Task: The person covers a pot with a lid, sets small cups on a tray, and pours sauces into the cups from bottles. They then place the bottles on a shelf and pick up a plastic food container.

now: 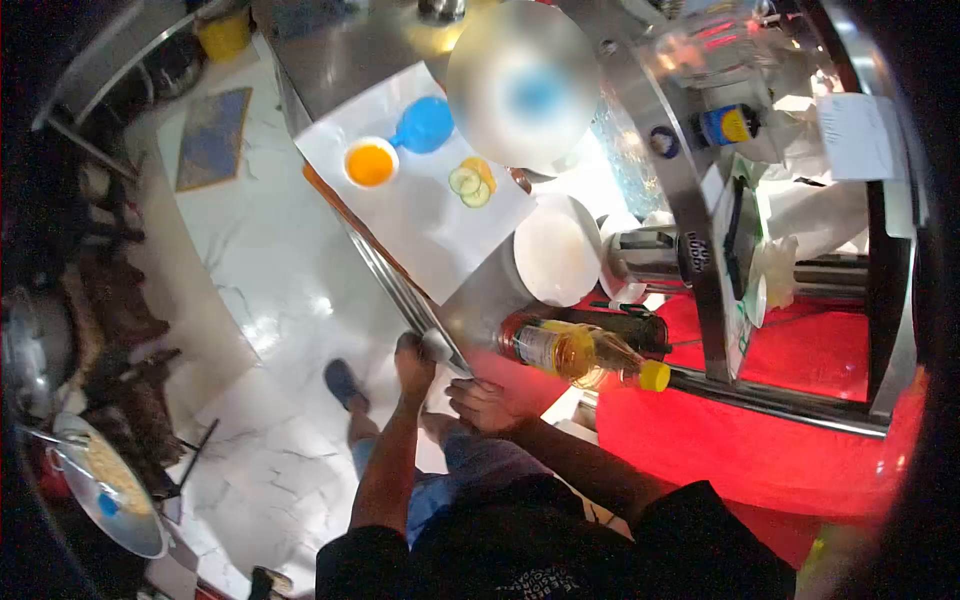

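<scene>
My left hand (413, 366) is closed at the counter's edge, beside a small shiny rounded piece (436, 346) too blurred to name. Close by, my right hand (485, 404) is open near the counter corner, fingers stretched out and slightly apart. Beyond them lies a white board (430, 245). On it sit a white bowl of orange liquid (370, 165), a blue scoop-like piece (425, 125) and cucumber slices with a yellow slice (472, 184). Right of the board is a white plate (557, 250).
A bottle with a yellow cap (580, 355) lies at the counter's right, above red cloth (740, 450). A steel rack (700, 240) stands beyond. A blurred round white shape (520, 50) is at the top. Lower left is a pan of food (110, 485); white marbled floor (270, 420) lies between.
</scene>
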